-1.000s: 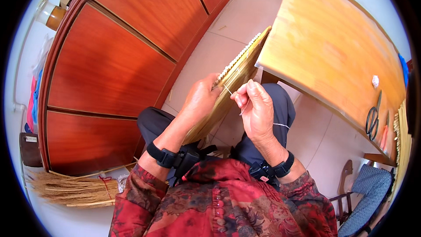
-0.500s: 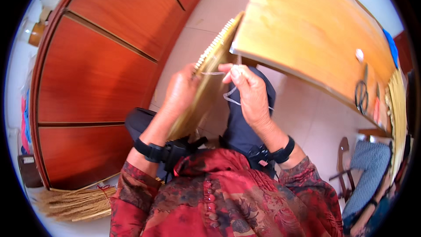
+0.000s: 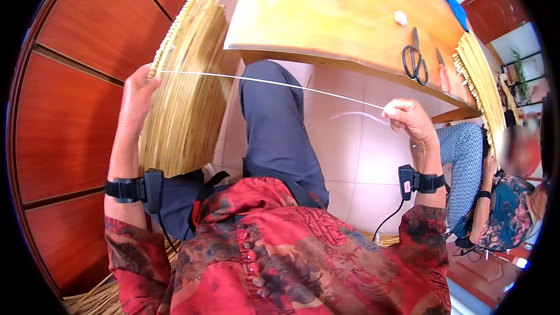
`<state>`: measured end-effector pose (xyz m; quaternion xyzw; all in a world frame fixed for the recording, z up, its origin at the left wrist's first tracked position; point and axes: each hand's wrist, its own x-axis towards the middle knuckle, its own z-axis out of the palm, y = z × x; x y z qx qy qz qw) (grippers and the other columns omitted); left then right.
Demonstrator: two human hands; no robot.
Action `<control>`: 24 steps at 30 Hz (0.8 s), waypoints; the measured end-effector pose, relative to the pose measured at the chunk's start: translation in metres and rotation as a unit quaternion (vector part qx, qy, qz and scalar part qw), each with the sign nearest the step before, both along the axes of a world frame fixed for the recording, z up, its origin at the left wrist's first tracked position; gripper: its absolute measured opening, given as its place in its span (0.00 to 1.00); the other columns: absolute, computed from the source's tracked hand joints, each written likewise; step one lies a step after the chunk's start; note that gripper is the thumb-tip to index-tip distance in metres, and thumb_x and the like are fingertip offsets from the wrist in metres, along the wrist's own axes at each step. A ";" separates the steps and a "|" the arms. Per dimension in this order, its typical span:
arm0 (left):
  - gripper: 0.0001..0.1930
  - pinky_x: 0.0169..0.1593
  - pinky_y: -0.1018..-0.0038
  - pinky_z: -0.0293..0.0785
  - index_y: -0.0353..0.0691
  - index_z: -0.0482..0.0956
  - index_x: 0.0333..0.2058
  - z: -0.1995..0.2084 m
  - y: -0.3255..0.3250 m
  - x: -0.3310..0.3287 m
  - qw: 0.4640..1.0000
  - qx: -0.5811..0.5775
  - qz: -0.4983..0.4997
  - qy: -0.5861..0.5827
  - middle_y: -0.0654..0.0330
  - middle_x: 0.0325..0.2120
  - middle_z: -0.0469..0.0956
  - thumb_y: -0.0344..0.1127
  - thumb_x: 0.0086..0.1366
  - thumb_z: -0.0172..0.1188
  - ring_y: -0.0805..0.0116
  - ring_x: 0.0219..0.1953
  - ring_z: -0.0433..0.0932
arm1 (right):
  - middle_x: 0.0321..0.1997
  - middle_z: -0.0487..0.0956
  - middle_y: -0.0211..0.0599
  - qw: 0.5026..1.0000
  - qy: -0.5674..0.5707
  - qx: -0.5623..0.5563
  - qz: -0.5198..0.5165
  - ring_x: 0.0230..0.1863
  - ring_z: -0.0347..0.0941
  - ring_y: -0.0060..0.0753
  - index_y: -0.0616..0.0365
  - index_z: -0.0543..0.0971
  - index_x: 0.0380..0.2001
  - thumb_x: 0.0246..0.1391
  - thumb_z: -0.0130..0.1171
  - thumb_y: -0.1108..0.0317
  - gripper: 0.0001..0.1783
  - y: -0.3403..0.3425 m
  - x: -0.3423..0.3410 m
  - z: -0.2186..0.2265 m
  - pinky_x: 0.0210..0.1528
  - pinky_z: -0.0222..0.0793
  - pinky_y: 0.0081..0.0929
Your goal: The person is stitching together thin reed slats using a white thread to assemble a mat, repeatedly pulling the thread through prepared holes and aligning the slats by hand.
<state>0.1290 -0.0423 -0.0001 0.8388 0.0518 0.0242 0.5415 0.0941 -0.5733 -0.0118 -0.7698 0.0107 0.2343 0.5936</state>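
Observation:
A panel of straight yellow stalks [image 3: 186,93] stands on edge at my left, white stitches running along its upper rim. My left hand [image 3: 138,90] is closed on that rim, thumb on the near side. From beside the thumb a thin white cord [image 3: 274,82] stretches tight and straight across my knee. Out to the right, my right hand [image 3: 411,118] pinches the cord between thumb and fingers. A loose tail of it hangs left of that hand, blurred. The fingers of my left hand behind the panel are hidden.
Ahead is a wooden table [image 3: 315,11] with black-handled scissors [image 3: 415,64], a red-handled pointed tool [image 3: 443,73], a white crumpled scrap [image 3: 400,18] and another stalk panel [image 3: 481,81]. Red-brown cabinets [image 3: 76,116] stand close on the left. A co-worker [image 3: 507,210] sits at right.
My right hand has swung far out to the right, and the slack cord is now taut. The panel and my left hand appear further left, as the view has also turned.

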 end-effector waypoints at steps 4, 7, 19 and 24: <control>0.16 0.50 0.75 0.67 0.28 0.73 0.47 0.001 0.024 -0.002 1.000 -0.022 0.004 -0.021 0.58 0.39 0.77 0.29 0.62 0.51 0.72 0.43 0.73 | 0.23 0.76 0.26 0.993 0.028 -0.051 -0.103 0.18 0.66 0.14 0.61 0.81 0.29 0.51 0.61 0.64 0.10 -0.040 -0.034 -0.009 0.21 0.61 0.13; 0.16 0.49 0.75 0.68 0.27 0.72 0.48 -0.007 0.038 0.006 0.997 -0.062 -0.010 -0.039 0.58 0.40 0.77 0.28 0.62 0.49 0.71 0.42 0.74 | 0.22 0.76 0.25 0.987 0.040 -0.040 -0.153 0.17 0.64 0.15 0.61 0.81 0.29 0.51 0.60 0.66 0.09 -0.082 -0.065 -0.030 0.21 0.61 0.14; 0.17 0.47 0.76 0.67 0.27 0.73 0.47 -0.068 0.079 0.016 0.998 0.041 0.003 -0.049 0.58 0.36 0.78 0.23 0.58 0.47 0.72 0.39 0.74 | 0.15 0.71 0.24 0.915 0.036 -0.276 -0.291 0.15 0.61 0.15 0.61 0.81 0.26 0.51 0.59 0.67 0.09 -0.192 -0.164 -0.024 0.17 0.56 0.14; 0.17 0.48 0.76 0.67 0.26 0.73 0.46 -0.087 0.105 0.024 0.998 0.007 -0.020 -0.056 0.57 0.37 0.77 0.23 0.57 0.47 0.71 0.41 0.74 | 0.15 0.70 0.24 0.897 0.046 -0.247 -0.364 0.14 0.62 0.14 0.62 0.79 0.23 0.51 0.59 0.65 0.11 -0.201 -0.195 -0.027 0.16 0.56 0.16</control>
